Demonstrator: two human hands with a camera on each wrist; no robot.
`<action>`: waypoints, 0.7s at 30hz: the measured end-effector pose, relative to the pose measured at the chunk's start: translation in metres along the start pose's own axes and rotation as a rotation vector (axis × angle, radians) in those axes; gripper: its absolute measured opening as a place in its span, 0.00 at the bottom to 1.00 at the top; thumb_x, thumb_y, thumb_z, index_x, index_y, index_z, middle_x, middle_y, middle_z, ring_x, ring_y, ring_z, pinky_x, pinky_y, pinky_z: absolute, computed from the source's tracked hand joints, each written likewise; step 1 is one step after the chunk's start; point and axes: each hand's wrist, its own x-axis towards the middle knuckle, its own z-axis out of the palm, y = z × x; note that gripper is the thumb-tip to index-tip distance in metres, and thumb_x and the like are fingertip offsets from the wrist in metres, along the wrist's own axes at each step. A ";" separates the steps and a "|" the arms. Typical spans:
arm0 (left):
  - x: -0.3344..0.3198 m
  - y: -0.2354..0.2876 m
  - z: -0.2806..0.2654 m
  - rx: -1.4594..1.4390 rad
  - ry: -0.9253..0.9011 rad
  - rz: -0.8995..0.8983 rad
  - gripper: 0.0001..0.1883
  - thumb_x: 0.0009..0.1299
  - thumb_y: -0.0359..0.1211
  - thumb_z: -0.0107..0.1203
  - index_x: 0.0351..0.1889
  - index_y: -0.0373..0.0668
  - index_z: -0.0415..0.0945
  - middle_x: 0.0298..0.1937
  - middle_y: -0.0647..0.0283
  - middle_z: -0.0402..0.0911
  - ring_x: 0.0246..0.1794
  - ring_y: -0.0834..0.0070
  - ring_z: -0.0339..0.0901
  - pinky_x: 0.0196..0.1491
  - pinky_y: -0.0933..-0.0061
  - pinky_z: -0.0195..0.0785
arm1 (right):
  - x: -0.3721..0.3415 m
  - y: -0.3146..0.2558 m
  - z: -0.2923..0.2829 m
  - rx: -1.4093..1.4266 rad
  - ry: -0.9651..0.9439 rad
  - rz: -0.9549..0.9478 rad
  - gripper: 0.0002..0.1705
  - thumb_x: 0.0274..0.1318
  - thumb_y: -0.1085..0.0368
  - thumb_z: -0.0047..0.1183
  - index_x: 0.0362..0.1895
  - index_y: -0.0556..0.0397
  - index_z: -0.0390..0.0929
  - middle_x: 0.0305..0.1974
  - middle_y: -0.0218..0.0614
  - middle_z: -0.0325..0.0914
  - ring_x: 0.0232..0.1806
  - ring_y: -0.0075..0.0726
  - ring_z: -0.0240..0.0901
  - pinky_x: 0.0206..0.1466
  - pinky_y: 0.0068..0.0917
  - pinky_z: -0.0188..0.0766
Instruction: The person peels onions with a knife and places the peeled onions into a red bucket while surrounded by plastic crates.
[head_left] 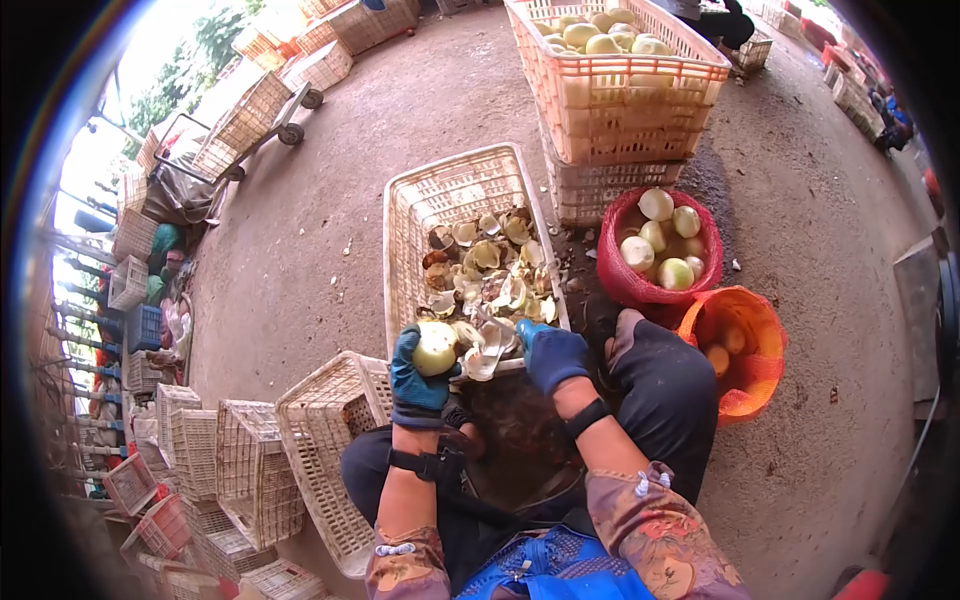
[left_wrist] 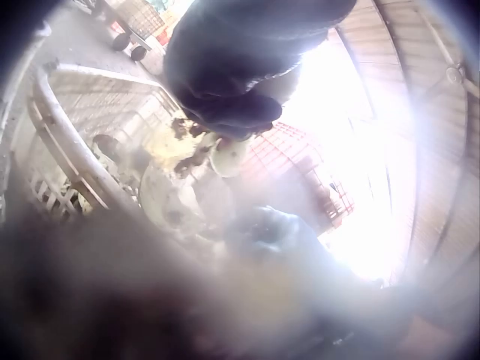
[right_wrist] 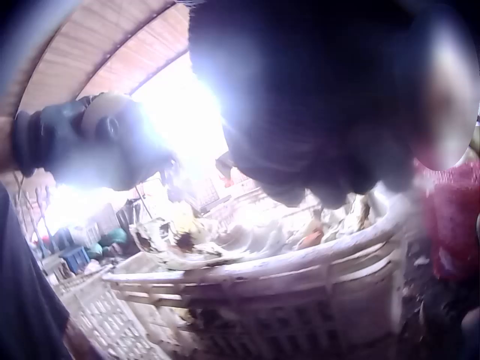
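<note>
In the head view my left hand (head_left: 420,385), in a dark blue-green glove, holds a pale round onion (head_left: 435,348) over the near left corner of a white plastic crate (head_left: 397,250). My right hand (head_left: 556,358), in a blue glove, is at the near right corner of that crate. Its fingers curl round what looks like a small knife (head_left: 497,322), mostly hidden by the hand and pointing left. Pale curved peels (head_left: 485,255) and brown skins lie in the crate, some heaped at its near edge. Both wrist views are blurred and glare-struck.
A red-lined bucket (head_left: 608,265) with several pale onions stands right of the crate, an orange-lined bucket (head_left: 770,365) nearer. Beyond rise stacked crates (head_left: 620,115) topped with onions. An upright crate (head_left: 320,430) leans by my left knee. A wheeled cart (head_left: 245,130) stands far left.
</note>
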 end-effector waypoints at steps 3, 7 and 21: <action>0.004 -0.003 -0.010 -0.053 0.020 0.046 0.19 0.64 0.46 0.59 0.50 0.50 0.74 0.45 0.61 0.82 0.44 0.62 0.81 0.32 0.59 0.79 | -0.002 -0.011 0.003 0.324 0.087 0.040 0.10 0.59 0.58 0.48 0.41 0.43 0.79 0.34 0.40 0.83 0.35 0.45 0.82 0.32 0.42 0.74; -0.001 -0.005 -0.001 -0.076 -0.089 0.039 0.22 0.64 0.43 0.59 0.55 0.48 0.73 0.52 0.59 0.78 0.51 0.60 0.78 0.43 0.54 0.78 | -0.002 -0.024 0.006 1.529 -0.142 0.268 0.15 0.62 0.52 0.54 0.39 0.51 0.78 0.25 0.32 0.79 0.25 0.32 0.76 0.29 0.30 0.72; -0.013 -0.019 0.030 0.254 -0.195 0.097 0.28 0.60 0.30 0.59 0.59 0.37 0.65 0.51 0.56 0.77 0.49 0.65 0.78 0.51 0.62 0.76 | -0.004 -0.044 0.021 1.666 0.253 0.189 0.07 0.62 0.66 0.55 0.41 0.55 0.79 0.29 0.22 0.78 0.24 0.18 0.71 0.27 0.21 0.68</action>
